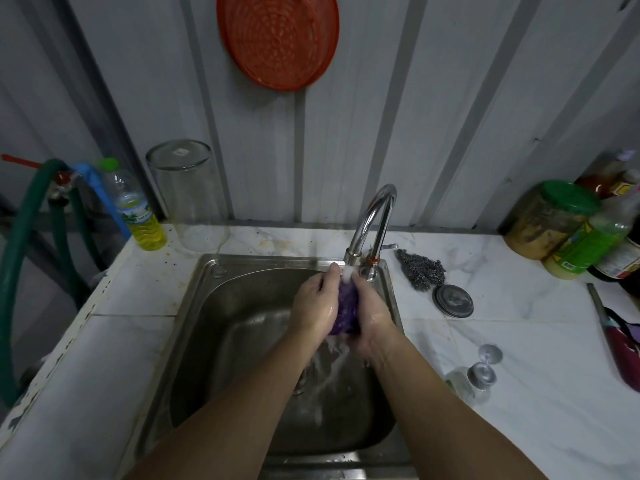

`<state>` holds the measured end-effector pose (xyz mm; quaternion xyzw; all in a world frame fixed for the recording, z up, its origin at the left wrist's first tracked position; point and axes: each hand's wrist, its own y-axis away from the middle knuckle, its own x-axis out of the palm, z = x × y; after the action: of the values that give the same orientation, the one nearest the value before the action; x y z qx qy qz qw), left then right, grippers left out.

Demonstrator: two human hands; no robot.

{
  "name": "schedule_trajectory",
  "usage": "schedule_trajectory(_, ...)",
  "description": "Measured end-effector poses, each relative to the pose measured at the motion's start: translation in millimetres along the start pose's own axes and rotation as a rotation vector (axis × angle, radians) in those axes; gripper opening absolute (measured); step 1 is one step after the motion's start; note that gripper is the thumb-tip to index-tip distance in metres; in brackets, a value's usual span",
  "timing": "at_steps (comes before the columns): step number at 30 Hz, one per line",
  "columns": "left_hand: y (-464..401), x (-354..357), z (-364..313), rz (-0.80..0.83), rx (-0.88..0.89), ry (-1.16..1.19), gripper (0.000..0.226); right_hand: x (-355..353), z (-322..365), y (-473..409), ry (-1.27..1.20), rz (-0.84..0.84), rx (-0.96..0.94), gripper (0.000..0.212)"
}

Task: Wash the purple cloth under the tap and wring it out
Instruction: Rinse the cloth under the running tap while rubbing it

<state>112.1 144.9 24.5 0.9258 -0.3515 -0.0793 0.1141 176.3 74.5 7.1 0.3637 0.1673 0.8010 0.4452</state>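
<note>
The purple cloth (346, 308) is bunched into a wad between both palms, over the steel sink (221, 306). My left hand (317, 301) presses it from the left and my right hand (369, 313) from the right. Both hands are wet. The chrome tap (372, 220) arches over them, and its running water lands on the top of the cloth. Water streams from under the cloth down into the basin. Most of the cloth is hidden by my fingers.
On the white counter right of the sink lie a steel scourer (422, 270), a round metal lid (453, 301), a tipped glass (474, 379), a knife (609, 327) and several jars (550, 220). At the left stand an upturned clear jar (188, 195), a yellow-liquid bottle (136, 209) and a green hose (20, 244).
</note>
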Motion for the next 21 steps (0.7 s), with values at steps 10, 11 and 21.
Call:
schedule_trajectory(10,-18,-6,-6,-0.164,-0.354,0.385,0.027,-13,-26,34,0.512,0.112,-0.793,0.052)
schedule_trajectory(11,-19,-4,-8,-0.167,-0.38,0.388,0.027,-12,-34,38,0.58,0.148,-0.871,0.061)
schedule_trajectory(21,-2,20,-7,-0.021,-0.286,0.351,0.036,5,3,13,0.753,-0.237,-0.841,0.014)
